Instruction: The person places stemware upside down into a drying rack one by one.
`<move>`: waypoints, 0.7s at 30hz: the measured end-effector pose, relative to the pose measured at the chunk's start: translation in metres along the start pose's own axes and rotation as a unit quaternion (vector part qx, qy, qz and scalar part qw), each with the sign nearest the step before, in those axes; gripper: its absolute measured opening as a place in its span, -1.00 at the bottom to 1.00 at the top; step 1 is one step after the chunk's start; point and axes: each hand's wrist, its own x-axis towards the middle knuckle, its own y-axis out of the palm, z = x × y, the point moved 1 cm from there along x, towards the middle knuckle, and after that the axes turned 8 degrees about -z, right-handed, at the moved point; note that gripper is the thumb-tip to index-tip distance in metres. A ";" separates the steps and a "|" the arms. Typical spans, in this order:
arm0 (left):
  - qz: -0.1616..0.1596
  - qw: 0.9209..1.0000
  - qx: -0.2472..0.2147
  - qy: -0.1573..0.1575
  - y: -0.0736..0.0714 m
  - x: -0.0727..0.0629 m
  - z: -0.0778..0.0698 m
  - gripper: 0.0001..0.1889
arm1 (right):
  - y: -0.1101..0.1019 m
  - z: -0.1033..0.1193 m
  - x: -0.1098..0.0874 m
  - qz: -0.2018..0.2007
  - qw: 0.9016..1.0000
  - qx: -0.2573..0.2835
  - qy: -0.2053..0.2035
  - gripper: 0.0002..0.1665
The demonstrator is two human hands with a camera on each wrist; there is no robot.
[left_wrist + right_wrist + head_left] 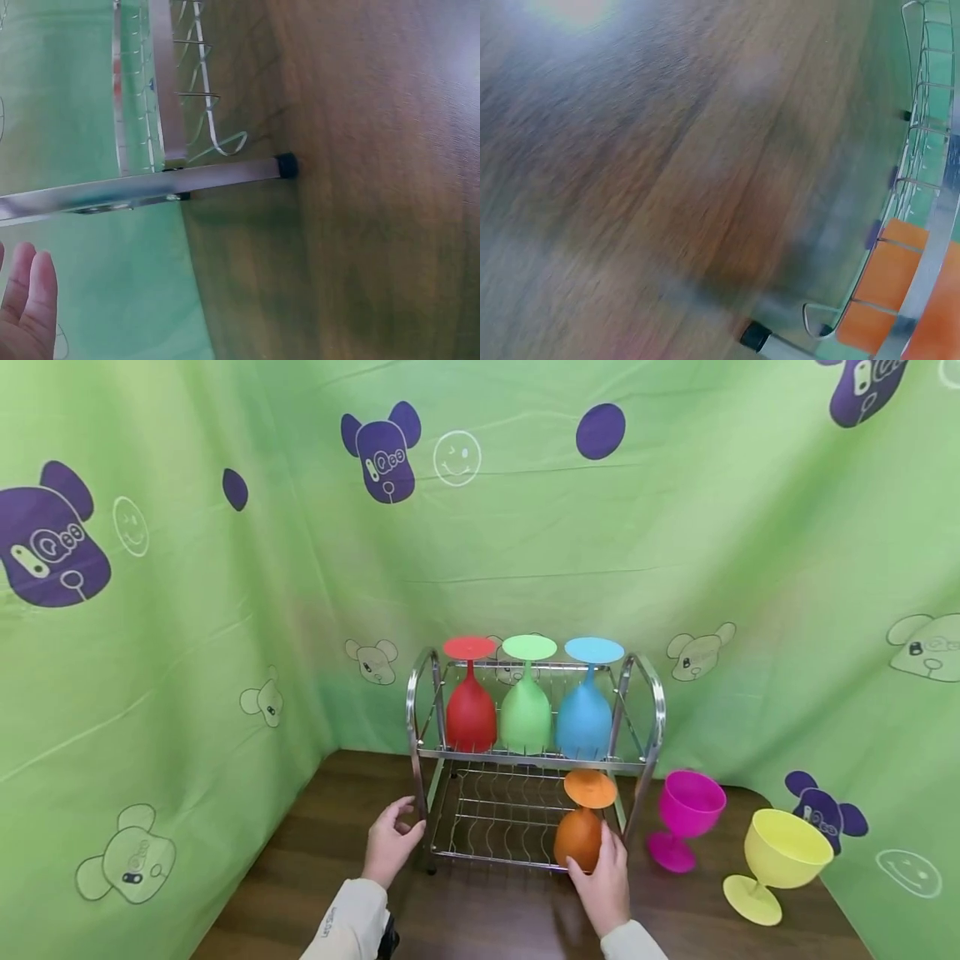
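Note:
An orange goblet [577, 839] stands upside down at the right end of the lower shelf of a metal dish rack [525, 761]. My right hand [604, 883] holds its bowl from the front right, thumb in front and fingers along the side. The right wrist view shows the orange bowl [881, 281] behind the rack's bars, with the hand out of sight. Beside the rack's left front leg is my left hand [392, 843], holding nothing, its fingers loosely bent. In the left wrist view those fingers [41, 289] appear close to the metal leg [225, 175].
Upside down on the upper shelf are a red goblet [471, 718], a green goblet [526, 718] and a blue goblet [583, 722]. Right of the rack, a magenta goblet [692, 806] and a yellow goblet [786, 852] stand upright on the wooden table [480, 918]. Green cloth [525, 543] hangs behind.

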 end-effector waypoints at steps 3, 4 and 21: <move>0.007 1.000 0.026 0.001 -0.003 -0.004 0.003 -0.60 | -0.008 -0.002 -0.001 0.007 1.000 0.008 -0.016 -0.09; 0.007 0.999 0.036 -0.005 -0.004 -0.006 0.005 -0.61 | -0.010 -0.003 -0.002 0.012 1.000 0.009 -0.020 -0.10; 0.083 0.993 0.078 0.004 0.007 -0.024 0.016 -0.62 | -0.063 -0.033 -0.004 0.003 0.991 0.025 -0.134 -0.23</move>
